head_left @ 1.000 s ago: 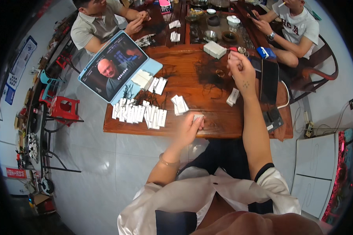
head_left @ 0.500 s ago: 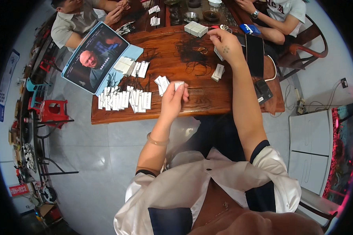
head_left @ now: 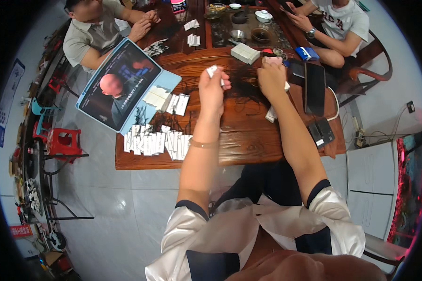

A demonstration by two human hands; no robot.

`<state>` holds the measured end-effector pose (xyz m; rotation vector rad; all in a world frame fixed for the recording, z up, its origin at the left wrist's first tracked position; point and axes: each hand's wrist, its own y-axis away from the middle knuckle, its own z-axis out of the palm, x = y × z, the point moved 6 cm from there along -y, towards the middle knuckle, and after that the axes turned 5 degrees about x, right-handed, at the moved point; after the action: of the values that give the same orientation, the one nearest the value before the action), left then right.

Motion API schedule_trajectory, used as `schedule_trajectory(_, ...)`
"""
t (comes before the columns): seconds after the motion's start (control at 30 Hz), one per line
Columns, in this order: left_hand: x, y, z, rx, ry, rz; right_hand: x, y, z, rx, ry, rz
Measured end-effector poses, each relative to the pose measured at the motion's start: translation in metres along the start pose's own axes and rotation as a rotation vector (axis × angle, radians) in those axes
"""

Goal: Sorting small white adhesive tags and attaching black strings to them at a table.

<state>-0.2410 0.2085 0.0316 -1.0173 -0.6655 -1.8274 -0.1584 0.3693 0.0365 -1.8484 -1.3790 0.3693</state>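
My left hand point(head_left: 213, 89) is raised over the middle of the table, its fingers curled round a small white tag point(head_left: 212, 71). Farther right, my right hand point(head_left: 272, 82) is closed with its fingers pointing down and away from me. A pale pinkish patch shows at its fingertips; what they grip, if anything, I cannot make out. Between the hands lies a loose tangle of black strings point(head_left: 243, 84). White tags point(head_left: 270, 114) peek out beside my right forearm. Many white tags with black strings point(head_left: 150, 143) lie in rows at the table's near left.
A tablet point(head_left: 119, 86) in a light blue case leans at the left, with stacked white tags point(head_left: 158, 98) on its base. A white block of cards point(head_left: 245, 54) sits at the back. Right of my hand lie a dark phone point(head_left: 314, 89) and a black card point(head_left: 320, 132). Two people sit across the table.
My left hand has moved forward over the table with the white tag. My right hand has lowered and its fingers have closed. The view has shifted slightly.
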Motion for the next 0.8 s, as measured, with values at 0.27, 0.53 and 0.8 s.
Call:
schedule_trajectory(0.27,0.006,0.002,-0.004,0.0,-0.004,-0.014,0.012,-0.006,-0.011,-0.18,0.0,0.063)
schedule_trajectory(0.53,0.001,0.002,-0.004,-0.012,-0.043,0.014,0.008,-0.033,-0.06,0.005,-0.297,0.12)
schedule_trajectory(0.8,0.002,0.005,-0.005,-0.034,-0.043,0.015,0.014,-0.023,-0.058,-0.124,-0.343,0.145)
